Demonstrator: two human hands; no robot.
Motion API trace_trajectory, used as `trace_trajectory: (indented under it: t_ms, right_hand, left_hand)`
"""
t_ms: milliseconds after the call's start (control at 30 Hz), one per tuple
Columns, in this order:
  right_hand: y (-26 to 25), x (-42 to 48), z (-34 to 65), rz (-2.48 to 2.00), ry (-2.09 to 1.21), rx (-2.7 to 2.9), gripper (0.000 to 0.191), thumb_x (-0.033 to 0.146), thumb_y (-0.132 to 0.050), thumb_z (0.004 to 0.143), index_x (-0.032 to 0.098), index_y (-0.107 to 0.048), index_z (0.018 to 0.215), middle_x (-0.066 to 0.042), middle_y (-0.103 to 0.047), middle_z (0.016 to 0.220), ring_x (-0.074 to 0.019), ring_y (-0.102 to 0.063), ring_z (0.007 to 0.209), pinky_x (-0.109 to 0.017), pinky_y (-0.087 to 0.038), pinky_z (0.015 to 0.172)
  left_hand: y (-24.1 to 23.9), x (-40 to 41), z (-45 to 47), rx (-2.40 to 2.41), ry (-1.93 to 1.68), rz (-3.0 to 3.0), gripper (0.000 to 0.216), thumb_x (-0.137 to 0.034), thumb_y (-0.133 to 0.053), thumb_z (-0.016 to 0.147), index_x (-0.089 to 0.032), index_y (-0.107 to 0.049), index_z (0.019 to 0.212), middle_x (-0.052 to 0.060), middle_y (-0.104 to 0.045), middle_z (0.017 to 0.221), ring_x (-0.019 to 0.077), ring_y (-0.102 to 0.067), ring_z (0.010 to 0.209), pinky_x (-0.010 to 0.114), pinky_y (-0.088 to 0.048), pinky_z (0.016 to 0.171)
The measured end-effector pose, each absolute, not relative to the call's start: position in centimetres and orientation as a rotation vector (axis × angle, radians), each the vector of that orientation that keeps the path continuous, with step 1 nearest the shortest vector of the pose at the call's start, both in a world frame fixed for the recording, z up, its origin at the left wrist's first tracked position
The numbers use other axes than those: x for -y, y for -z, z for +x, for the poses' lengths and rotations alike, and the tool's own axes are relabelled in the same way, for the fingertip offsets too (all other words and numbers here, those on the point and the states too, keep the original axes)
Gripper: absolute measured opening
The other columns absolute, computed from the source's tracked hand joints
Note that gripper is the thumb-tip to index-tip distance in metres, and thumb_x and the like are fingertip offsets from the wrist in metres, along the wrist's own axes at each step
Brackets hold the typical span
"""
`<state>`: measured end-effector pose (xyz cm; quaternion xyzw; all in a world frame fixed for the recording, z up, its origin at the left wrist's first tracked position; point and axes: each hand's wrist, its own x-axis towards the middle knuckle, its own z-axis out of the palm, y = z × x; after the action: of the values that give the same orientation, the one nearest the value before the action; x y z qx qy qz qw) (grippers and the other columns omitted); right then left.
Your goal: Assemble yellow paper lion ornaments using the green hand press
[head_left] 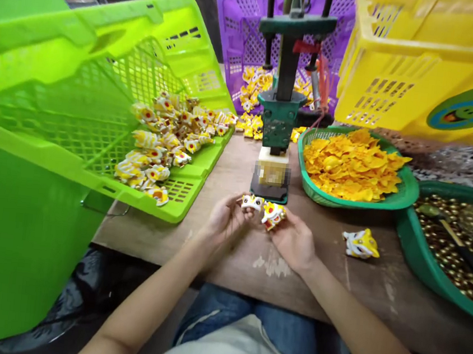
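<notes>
My left hand [228, 219] is closed on a small white lion-head piece [252, 203] with dark eyes and a little yellow. In my right hand [295, 240] is a yellow, white and red lion-head figure [273, 216], held close beside the first piece. Both hands are over the table just in front of a green hand press [278, 122]. Under the press's ram sits a pale block [272, 166], partly blurred out. Another yellow and white lion-head figure [361, 244] lies on the table to the right of my right hand.
A tipped lime-green crate [174, 204] at left holds many figures. A purple crate [230, 30] with yellow pieces stands behind the press, a yellow crate [387, 63] at back right. A green basket [315, 193] holds yellow flat parts; a green tub [410, 234] holds gold beads and a dark-handled tool.
</notes>
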<state>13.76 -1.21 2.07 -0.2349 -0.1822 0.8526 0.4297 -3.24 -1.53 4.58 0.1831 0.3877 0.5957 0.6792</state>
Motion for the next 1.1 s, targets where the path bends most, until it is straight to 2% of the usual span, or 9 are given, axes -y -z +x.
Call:
trace_trajectory:
  t_ms: [133, 233, 333, 500, 633, 733, 867, 1033, 1100]
  right_hand:
    - [-1.8, 1.7, 13.5, -0.571, -1.997, 0.605, 0.026, 0.040, -0.066, 0.080, 0.021, -0.068, 0.098, -0.003, -0.071, 0.104, -0.0176, -0.065, 0.092, -0.030, -0.054, 0.080]
    - [-1.7, 2.0, 13.6, -0.570, -1.895, 0.695, 0.025, 0.041, -0.066, 0.082, 0.022, -0.066, 0.098, -0.001, -0.070, 0.101, -0.0161, -0.064, 0.091, -0.029, -0.052, 0.084]
    - [-1.7, 2.2, 13.9, -0.593, -1.819, 0.782, 0.028, 0.042, -0.067, 0.082, 0.022, -0.065, 0.102, -0.002, -0.069, 0.099, -0.0158, -0.064, 0.087, -0.027, -0.052, 0.079]
    - [-1.6, 2.5, 14.4, -0.619, -1.701, 1.042, 0.038, 0.049, -0.069, 0.081, 0.024, -0.062, 0.110, -0.004, -0.066, 0.104, -0.0190, -0.062, 0.089, -0.030, -0.052, 0.081]
    - [-1.3, 3.0, 14.6, -0.606, -1.708, 1.256, 0.043, 0.052, -0.065, 0.085, 0.024, -0.060, 0.117, -0.006, -0.065, 0.107, -0.0207, -0.062, 0.091, -0.033, -0.051, 0.082]
    - [-1.6, 3.1, 14.6, -0.615, -1.617, 1.299, 0.039, 0.046, -0.066, 0.087, 0.025, -0.059, 0.118, -0.007, -0.064, 0.112, -0.0217, -0.063, 0.097, -0.036, -0.051, 0.087]
    - [-2.0, 3.0, 14.3, -0.698, -1.371, 1.479, 0.033, 0.034, -0.071, 0.085, 0.028, -0.061, 0.115, -0.005, -0.061, 0.115, -0.0222, -0.060, 0.107, -0.036, -0.049, 0.095]
    - [-1.6, 3.1, 14.2, -0.783, -1.160, 1.781, 0.046, 0.029, -0.071, 0.085, 0.031, -0.059, 0.129, -0.007, -0.060, 0.120, -0.0242, -0.057, 0.114, -0.040, -0.046, 0.102]
    - [-1.4, 3.3, 14.2, -0.774, -1.122, 1.851, 0.050, 0.028, -0.071, 0.084, 0.032, -0.058, 0.132, -0.007, -0.059, 0.118, -0.0240, -0.058, 0.112, -0.041, -0.047, 0.100]
  left_hand:
    - [-4.2, 3.5, -1.4, -0.952, -1.376, 0.630, 0.018, -0.023, -0.074, 0.079, -0.016, -0.058, 0.083, -0.001, -0.060, 0.075, 0.0087, -0.055, 0.064, 0.018, -0.045, 0.058]
    - [-3.7, 3.8, -1.2, -1.030, -1.376, 0.806, 0.025, -0.030, -0.074, 0.081, -0.018, -0.063, 0.099, 0.000, -0.064, 0.087, 0.0097, -0.057, 0.075, 0.018, -0.046, 0.066]
    - [-3.1, 3.6, -1.3, -1.038, -1.358, 0.774, 0.034, -0.038, -0.073, 0.082, -0.018, -0.064, 0.107, 0.003, -0.066, 0.097, 0.0130, -0.061, 0.083, 0.022, -0.049, 0.071]
    - [-3.3, 2.9, 0.0, -0.969, -1.392, 0.512, 0.033, -0.046, -0.072, 0.079, -0.016, -0.061, 0.087, 0.000, -0.061, 0.078, 0.0115, -0.058, 0.066, 0.023, -0.050, 0.061]
    - [-4.0, 2.4, 0.3, -1.038, -1.433, 0.387, 0.030, -0.037, -0.075, 0.075, -0.018, -0.052, 0.077, -0.003, -0.056, 0.067, 0.0092, -0.055, 0.059, 0.019, -0.046, 0.055]
    - [-4.0, 2.2, -0.8, -0.956, -1.454, 0.242, 0.023, -0.022, -0.069, 0.067, -0.018, -0.054, 0.084, -0.002, -0.060, 0.075, 0.0108, -0.059, 0.062, 0.021, -0.048, 0.056]
    - [-3.0, 2.2, -1.9, -0.834, -1.431, 0.300, 0.033, -0.014, -0.058, 0.059, -0.019, -0.056, 0.091, 0.000, -0.063, 0.078, 0.0129, -0.061, 0.066, 0.022, -0.048, 0.059]
    - [-2.1, 2.0, -1.2, -0.935, -1.521, 0.450, 0.013, -0.029, -0.059, 0.075, -0.019, -0.054, 0.082, 0.000, -0.060, 0.070, 0.0118, -0.056, 0.063, 0.022, -0.044, 0.061]
    - [-2.0, 2.0, -0.8, -0.976, -1.533, 0.461, 0.020, -0.039, -0.056, 0.081, -0.019, -0.054, 0.079, 0.000, -0.058, 0.068, 0.0117, -0.054, 0.062, 0.022, -0.043, 0.062]
